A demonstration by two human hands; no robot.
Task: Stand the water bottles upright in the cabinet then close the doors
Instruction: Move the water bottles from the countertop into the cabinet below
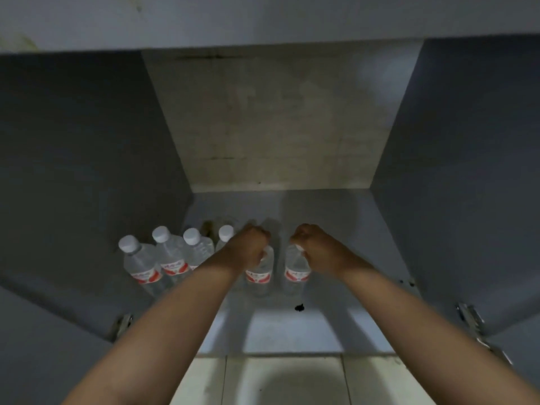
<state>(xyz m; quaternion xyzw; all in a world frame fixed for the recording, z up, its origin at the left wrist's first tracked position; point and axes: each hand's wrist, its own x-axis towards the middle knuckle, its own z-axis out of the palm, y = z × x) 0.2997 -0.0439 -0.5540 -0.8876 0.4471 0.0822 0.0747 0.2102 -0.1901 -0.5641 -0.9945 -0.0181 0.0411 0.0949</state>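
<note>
Left hand [252,244], right hand [314,248] (fisted grip) each topping upright bottles [260,273]

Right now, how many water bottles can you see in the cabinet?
6: four in a row at left, one under the left hand, one under the right hand. Others may be hidden.

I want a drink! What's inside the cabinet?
Six water bottles stand on the cabinet floor. Four white-capped ones line the left. The left hand and right hand each grip another's top, hiding those caps.
</note>
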